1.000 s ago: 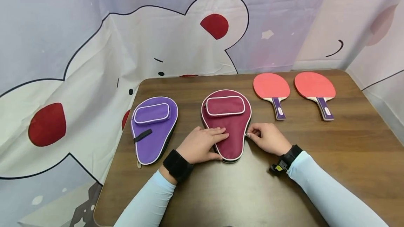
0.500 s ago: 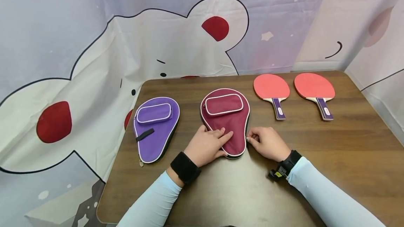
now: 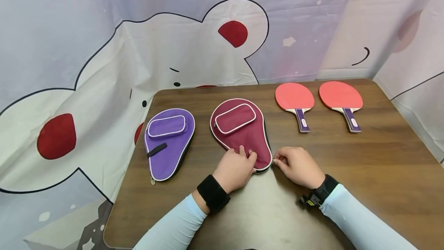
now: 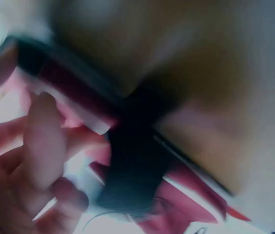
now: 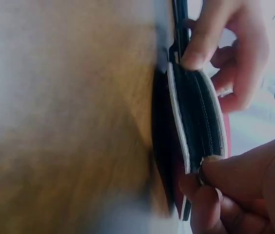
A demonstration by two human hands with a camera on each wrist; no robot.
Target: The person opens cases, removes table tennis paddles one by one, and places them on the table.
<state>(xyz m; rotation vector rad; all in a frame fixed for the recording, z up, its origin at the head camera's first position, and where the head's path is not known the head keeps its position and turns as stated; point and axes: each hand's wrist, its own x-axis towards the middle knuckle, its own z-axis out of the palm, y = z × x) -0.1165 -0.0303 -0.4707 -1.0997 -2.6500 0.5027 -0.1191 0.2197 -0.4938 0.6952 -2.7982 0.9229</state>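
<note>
A maroon table tennis bat case [image 3: 237, 126] with white piping and a small front pocket lies flat on the table, narrow end towards me and tilted right. My left hand [image 3: 235, 169] grips that narrow end, fingers on top, and in the right wrist view its thumb [image 5: 196, 54] presses the black zipped side. At the case's right edge, my right hand [image 3: 298, 166] pinches a small metal zipper pull [image 5: 202, 174] between thumb and finger. The zipper teeth look closed along the stretch between both hands. The left wrist view is blurred, with a dark strap crossing the case.
To the left lies a purple bat case [image 3: 170, 144] with a black strap tab. Two red table tennis bats [image 3: 295, 95] with purple handles lie at the back right of the wooden table [image 3: 381, 165]. A printed cloth [image 3: 138, 57] hangs behind.
The maroon case has turned, its narrow end swinging right. My left hand has moved right with its fingers more bent. My right hand has slid slightly nearer along the case's edge.
</note>
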